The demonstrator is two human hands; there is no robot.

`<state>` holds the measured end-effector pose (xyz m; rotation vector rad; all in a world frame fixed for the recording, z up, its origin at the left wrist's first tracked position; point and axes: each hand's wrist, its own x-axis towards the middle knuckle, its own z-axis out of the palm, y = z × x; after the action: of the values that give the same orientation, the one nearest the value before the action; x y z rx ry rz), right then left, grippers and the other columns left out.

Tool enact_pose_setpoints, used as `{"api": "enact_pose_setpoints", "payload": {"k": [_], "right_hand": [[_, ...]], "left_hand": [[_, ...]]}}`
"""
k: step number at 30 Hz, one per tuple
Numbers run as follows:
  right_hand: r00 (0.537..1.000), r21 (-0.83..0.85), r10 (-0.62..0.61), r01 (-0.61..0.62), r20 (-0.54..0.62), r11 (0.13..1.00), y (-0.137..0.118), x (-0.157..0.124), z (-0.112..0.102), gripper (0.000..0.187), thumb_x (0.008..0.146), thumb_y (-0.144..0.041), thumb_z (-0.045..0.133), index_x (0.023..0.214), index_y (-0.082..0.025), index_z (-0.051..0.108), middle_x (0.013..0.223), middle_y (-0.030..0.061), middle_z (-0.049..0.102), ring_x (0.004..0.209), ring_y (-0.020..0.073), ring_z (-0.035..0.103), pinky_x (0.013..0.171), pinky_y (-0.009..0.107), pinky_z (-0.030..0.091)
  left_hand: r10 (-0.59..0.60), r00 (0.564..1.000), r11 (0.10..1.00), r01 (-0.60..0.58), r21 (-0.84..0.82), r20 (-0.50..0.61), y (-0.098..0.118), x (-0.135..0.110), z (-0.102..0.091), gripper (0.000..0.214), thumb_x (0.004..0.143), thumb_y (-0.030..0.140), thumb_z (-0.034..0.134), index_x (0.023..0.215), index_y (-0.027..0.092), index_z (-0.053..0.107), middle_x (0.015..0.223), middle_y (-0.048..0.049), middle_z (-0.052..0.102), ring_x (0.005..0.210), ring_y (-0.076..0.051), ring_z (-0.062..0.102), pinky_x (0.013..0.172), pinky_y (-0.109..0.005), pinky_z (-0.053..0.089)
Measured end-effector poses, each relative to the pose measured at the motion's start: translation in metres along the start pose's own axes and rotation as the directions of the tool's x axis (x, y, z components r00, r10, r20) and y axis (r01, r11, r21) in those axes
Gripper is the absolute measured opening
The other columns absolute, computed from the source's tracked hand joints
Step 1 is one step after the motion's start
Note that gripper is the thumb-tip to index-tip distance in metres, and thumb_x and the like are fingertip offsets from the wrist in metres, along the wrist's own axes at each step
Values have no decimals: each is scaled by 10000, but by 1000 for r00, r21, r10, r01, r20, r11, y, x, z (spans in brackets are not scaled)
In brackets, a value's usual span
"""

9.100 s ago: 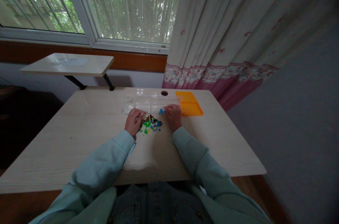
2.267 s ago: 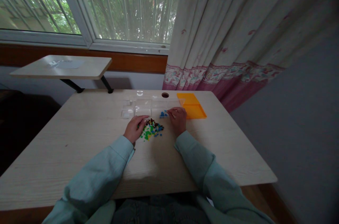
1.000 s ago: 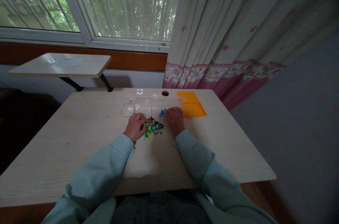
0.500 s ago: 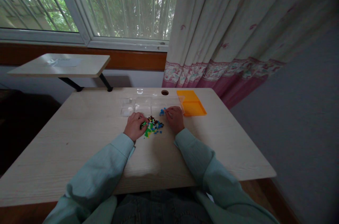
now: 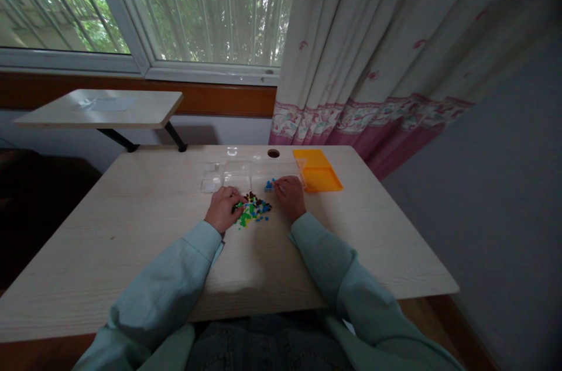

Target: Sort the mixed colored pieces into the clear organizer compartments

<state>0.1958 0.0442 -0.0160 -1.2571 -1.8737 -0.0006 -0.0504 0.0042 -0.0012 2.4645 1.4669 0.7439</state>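
Hardly anything moves since half a second ago: the left hand (image 5: 223, 210) keeps its curled fingers on the left edge of the bead pile (image 5: 253, 209), and the right hand (image 5: 290, 198) curls beside the blue beads (image 5: 268, 185). Whether either pinches a bead, I cannot tell. Beyond lie the clear tray (image 5: 237, 174) and orange lid (image 5: 317, 178) on the table (image 5: 132, 230).

The left hand (image 5: 225, 209), stretched flat toward the clear tray (image 5: 213, 184) two seconds ago, has since curled its fingers (image 5: 237, 203) in at the left edge of the pile (image 5: 254, 208). The pile looks drawn in tighter than nine seconds ago.
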Motion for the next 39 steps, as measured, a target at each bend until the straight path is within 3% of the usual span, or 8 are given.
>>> {"api": "enact_pose_setpoints", "payload": {"k": [19,26,31,35,39], "right_hand": [[1000,10,8,-8,12,1000,-1,0,0,203,903,-307,560,855,-196,724,859,66,665,894,204,555,870,364,431],[1000,15,5,-5,18,1000,-2,-1,2,205,909,-304,549,863,-203,722,871,69,665,907,212,555,879,386,426],[996,47,-65,63,54,997,-15,-2,-3,179,904,-288,560,882,-218,724,889,66,661,930,211,543,877,379,426],[981,84,-170,162,93,983,-26,-3,-5,175,907,-289,561,900,-227,725,896,55,666,955,206,535,898,368,415],[951,127,-264,245,161,961,-33,-6,-3,166,885,-319,595,974,-261,723,925,41,671,974,199,536,918,364,402]], "left_hand": [[39,999,999,-39,-9,-25,-4,2,8,211,870,388,577,844,200,671,901,-68,571,895,-223,497,807,-366,389],[4,989,990,-24,-137,-147,-6,2,6,234,901,389,524,871,193,648,910,-74,582,930,-223,515,852,-377,410],[-80,976,954,16,-299,-204,-4,3,5,216,903,373,520,859,188,624,902,-59,618,915,-198,547,861,-356,433],[-198,970,894,120,-431,-143,-1,2,8,262,892,422,531,850,187,640,841,-37,648,811,-173,581,765,-307,466],[-234,969,844,165,-510,-74,3,1,11,281,835,461,605,823,186,666,779,-16,662,727,-156,601,705,-277,481]]}}
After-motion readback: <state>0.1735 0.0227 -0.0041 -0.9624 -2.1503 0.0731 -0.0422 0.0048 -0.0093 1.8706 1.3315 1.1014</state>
